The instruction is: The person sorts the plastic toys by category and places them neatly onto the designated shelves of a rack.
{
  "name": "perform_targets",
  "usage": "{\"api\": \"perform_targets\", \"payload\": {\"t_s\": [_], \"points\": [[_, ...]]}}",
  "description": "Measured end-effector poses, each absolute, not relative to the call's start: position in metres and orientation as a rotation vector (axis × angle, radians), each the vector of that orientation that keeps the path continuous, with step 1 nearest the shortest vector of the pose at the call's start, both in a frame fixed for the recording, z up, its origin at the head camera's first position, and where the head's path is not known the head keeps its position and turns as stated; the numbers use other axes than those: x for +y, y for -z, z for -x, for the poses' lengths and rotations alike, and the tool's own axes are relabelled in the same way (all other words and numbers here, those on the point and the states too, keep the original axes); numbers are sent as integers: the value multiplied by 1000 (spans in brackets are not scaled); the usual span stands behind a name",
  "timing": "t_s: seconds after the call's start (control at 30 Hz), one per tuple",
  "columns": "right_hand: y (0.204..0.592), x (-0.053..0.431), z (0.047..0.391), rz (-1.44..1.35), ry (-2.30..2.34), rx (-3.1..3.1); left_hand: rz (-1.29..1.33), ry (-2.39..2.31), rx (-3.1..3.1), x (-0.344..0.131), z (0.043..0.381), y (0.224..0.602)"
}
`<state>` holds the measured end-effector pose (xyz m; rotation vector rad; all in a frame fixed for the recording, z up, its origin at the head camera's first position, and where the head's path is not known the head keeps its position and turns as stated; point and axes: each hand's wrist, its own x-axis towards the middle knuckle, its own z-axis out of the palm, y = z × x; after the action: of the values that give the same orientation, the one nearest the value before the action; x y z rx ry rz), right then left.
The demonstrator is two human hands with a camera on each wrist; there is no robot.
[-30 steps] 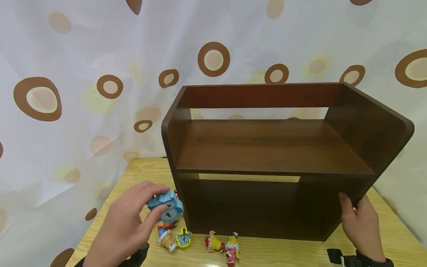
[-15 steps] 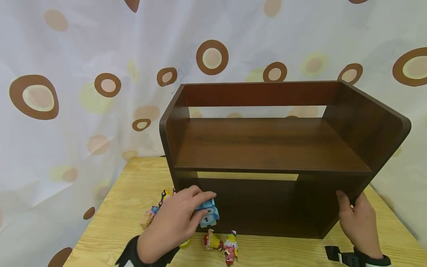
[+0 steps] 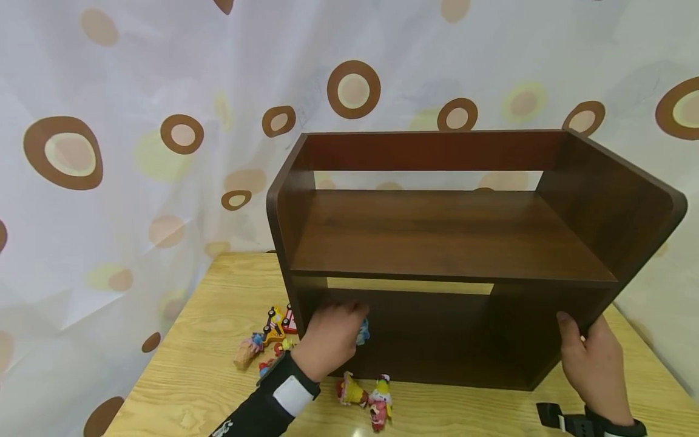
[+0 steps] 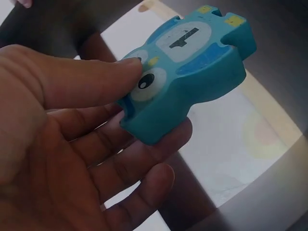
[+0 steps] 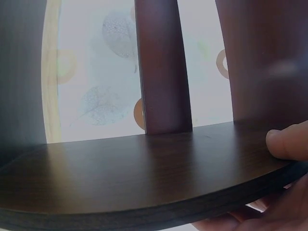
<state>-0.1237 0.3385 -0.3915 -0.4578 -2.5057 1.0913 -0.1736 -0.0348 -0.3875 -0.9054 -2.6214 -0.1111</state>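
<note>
A blue toy owl (image 4: 192, 67) with a black "1" on its white belly is pinched between the thumb and fingers of my left hand (image 3: 333, 340). In the head view that hand reaches into the lower compartment of the dark brown shelf (image 3: 453, 237), at its left end, and mostly covers the owl. Thumb on the inner face, fingers behind, my right hand (image 3: 595, 367) grips the front edge of the shelf's right side panel (image 5: 159, 192). That hand's thumb shows at the right of the right wrist view.
Left of the shelf lie a yellow toy vehicle (image 3: 275, 326), a red toy (image 3: 290, 321) and a cone-shaped figure (image 3: 246, 352). In front of it are a yellow-and-red figure (image 3: 352, 390) and a pink-and-yellow figure (image 3: 380, 403). A patterned sheet (image 3: 136, 91) hangs behind the wooden table (image 3: 180, 388).
My left hand has carried the owl rightward from beside the shelf, past its left panel and into the lower compartment. The right hand keeps its grip on the right panel.
</note>
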Motion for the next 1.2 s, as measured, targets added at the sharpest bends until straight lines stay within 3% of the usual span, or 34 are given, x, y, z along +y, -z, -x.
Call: {"api": "perform_targets", "payload": {"t_s": [0.83, 1.2], "points": [[400, 347, 124, 476, -1080, -2506, 804, -121, -2633, -37, 179, 427], [396, 341, 132, 511, -1090, -2515, 732, -160, -2705, -41, 174, 424]]}}
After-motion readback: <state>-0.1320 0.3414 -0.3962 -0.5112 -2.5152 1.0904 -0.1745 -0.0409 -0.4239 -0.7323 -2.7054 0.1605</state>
